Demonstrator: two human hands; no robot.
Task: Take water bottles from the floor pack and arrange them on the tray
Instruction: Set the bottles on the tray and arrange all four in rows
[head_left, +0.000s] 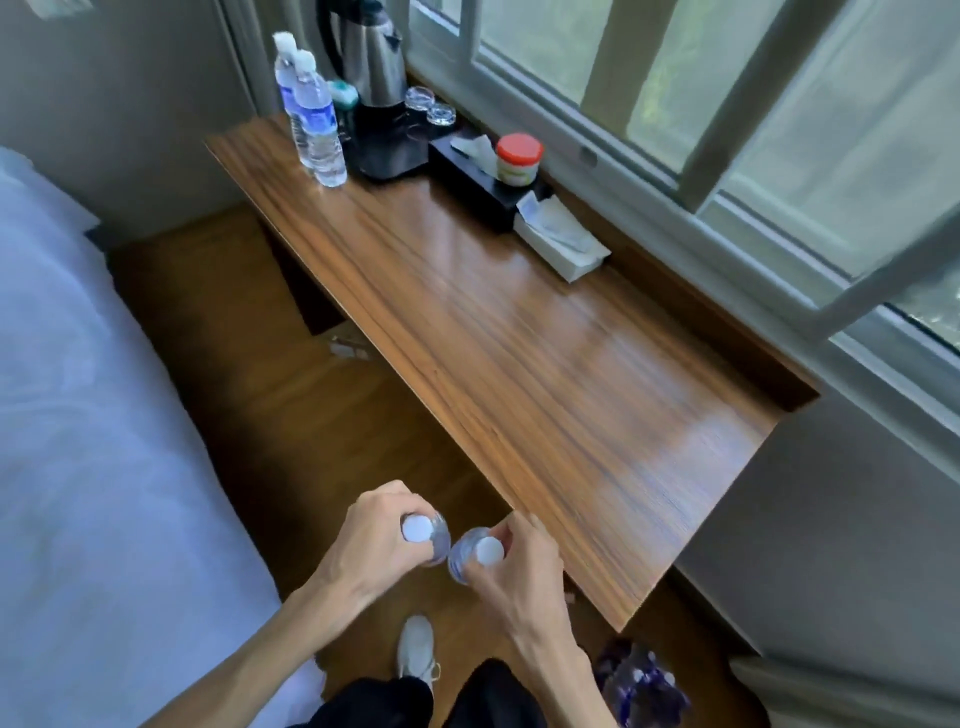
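My left hand grips a clear water bottle just below its white cap. My right hand holds a second water bottle the same way. Both bottles hang upright side by side, almost touching, above the floor beside the near end of the wooden desk. The floor pack of bottles in purple-tinted plastic wrap lies on the floor at the lower right. Two more water bottles stand at the far end of the desk, beside a black tray.
A steel kettle and two glasses stand on the tray. A black box with a red-lidded jar and a tissue box line the window side. A white bed fills the left. My white shoe is below.
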